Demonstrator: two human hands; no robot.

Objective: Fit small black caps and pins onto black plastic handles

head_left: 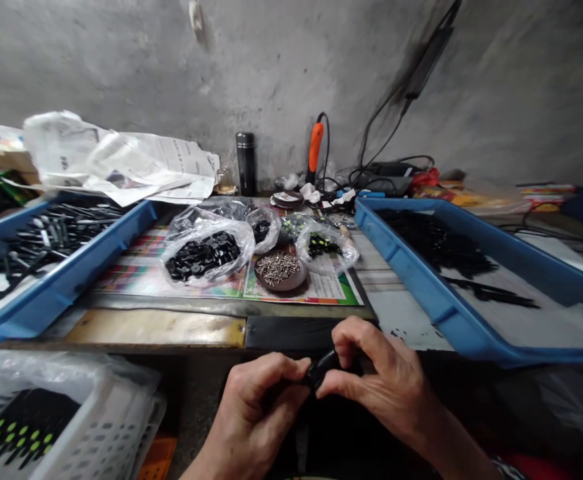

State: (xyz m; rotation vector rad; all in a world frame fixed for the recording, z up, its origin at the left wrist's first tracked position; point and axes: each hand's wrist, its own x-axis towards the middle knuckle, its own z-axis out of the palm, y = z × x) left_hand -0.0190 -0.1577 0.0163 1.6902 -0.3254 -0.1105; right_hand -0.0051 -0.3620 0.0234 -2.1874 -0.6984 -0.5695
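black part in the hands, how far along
Looks done: black pieces lie in the blue plastic tray at right. In hand: a black piece, held by the left hand and right hand. Still left: black discs in a clear plastic bag and silver screws in a round brown dish.

The black part looked like matt plastic; the trays were smooth blue plastic, the bags thin, glossy, clear plastic, the screws shiny steel, and the wall rough grey plaster.

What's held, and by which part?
A small black part, pinched at both ends by the left hand and right hand; its exact kind is hidden.
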